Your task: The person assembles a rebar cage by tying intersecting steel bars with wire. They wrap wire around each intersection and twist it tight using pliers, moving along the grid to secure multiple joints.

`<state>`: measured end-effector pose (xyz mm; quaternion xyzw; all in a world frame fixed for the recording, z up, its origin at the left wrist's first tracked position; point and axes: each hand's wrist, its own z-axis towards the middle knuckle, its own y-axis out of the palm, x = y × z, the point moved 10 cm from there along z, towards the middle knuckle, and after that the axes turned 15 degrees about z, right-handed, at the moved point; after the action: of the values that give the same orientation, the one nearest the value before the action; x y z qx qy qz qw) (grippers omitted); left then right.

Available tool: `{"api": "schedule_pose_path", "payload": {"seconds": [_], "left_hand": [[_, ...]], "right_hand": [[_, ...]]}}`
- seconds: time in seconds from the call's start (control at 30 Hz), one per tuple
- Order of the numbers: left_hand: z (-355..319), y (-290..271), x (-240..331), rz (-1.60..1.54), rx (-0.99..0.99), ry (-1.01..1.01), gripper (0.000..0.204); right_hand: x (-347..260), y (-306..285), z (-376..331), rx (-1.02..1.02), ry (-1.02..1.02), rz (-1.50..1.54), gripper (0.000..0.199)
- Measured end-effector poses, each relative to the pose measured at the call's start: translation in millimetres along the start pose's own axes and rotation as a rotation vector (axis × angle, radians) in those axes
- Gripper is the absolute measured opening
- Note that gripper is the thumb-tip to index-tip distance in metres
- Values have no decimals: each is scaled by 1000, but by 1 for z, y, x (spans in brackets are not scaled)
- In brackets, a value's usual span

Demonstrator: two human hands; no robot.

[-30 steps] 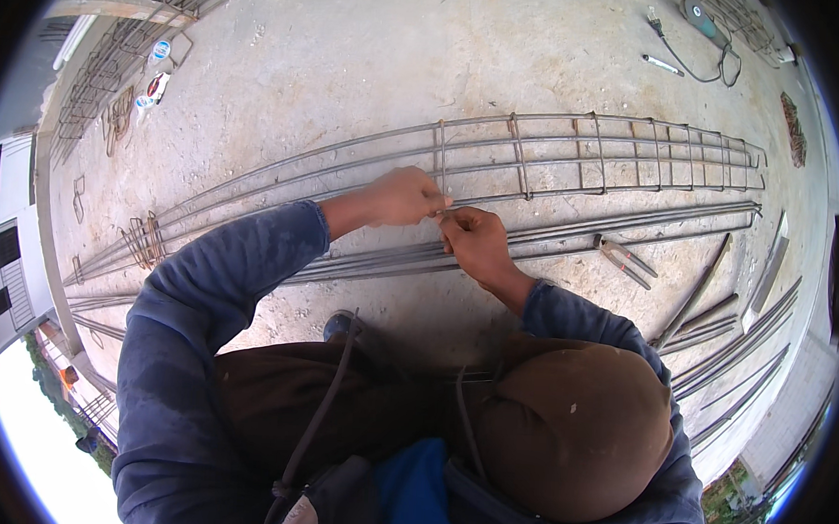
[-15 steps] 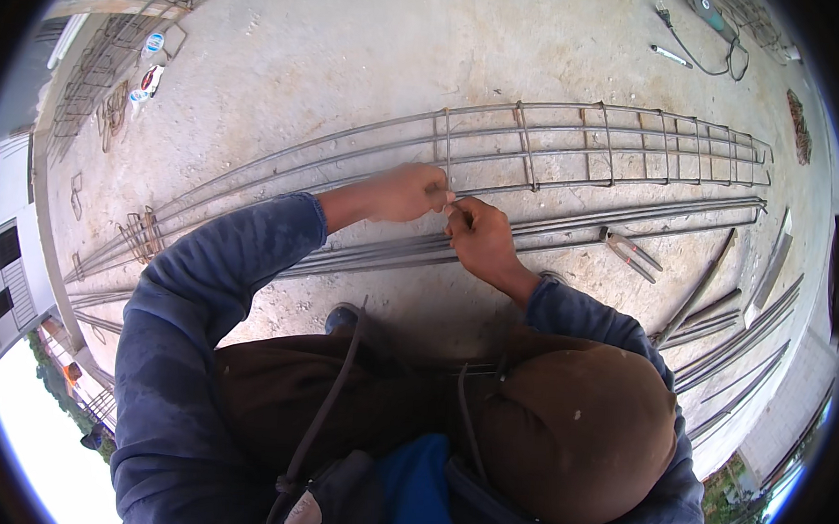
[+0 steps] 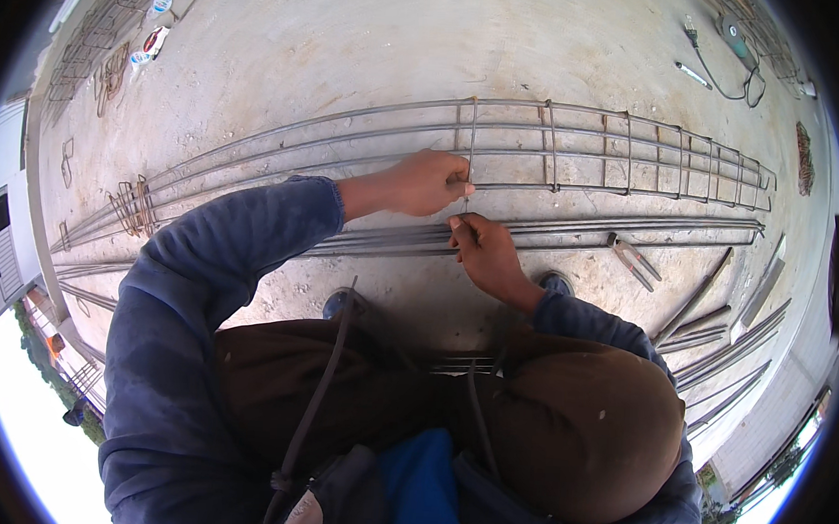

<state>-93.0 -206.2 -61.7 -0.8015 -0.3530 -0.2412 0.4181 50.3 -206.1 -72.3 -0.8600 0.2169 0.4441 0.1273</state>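
Note:
A long rebar cage (image 3: 588,157) lies across the concrete floor in front of me, its square stirrups spaced along the right half. My left hand (image 3: 430,183) is closed at the near corner of the leftmost of these stirrups (image 3: 473,138), where it meets the near long bar. Just below and to the right, my right hand (image 3: 487,254) pinches the end of a thin tie wire (image 3: 466,206) running up toward the left fingertips. How the wire sits round the joint is hidden by the fingers. Pliers with reddish handles (image 3: 633,260) lie to the right of my right hand.
Loose bars (image 3: 571,227) lie between the cage and my feet. Bunched stirrups (image 3: 133,207) sit at the cage's left end. Far right are an angle grinder (image 3: 736,40) with its cord, a marker (image 3: 693,75) and a bundle of wire (image 3: 805,159). More bars (image 3: 734,346) lie at the right.
My right hand has drawn down and away from my left, so a short length of wire now shows between them. The view has shifted slightly.

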Motion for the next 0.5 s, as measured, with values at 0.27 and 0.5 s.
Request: {"api": "schedule_pose_path", "payload": {"seconds": [0.27,0.5], "left_hand": [[-1,0,0,1,-1,-28,34],[-1,4,3,-88,-57,-83,33]], "right_hand": [[31,27,5,-67,174,346,40],[22,37,13,-148,276,286,39]]}}
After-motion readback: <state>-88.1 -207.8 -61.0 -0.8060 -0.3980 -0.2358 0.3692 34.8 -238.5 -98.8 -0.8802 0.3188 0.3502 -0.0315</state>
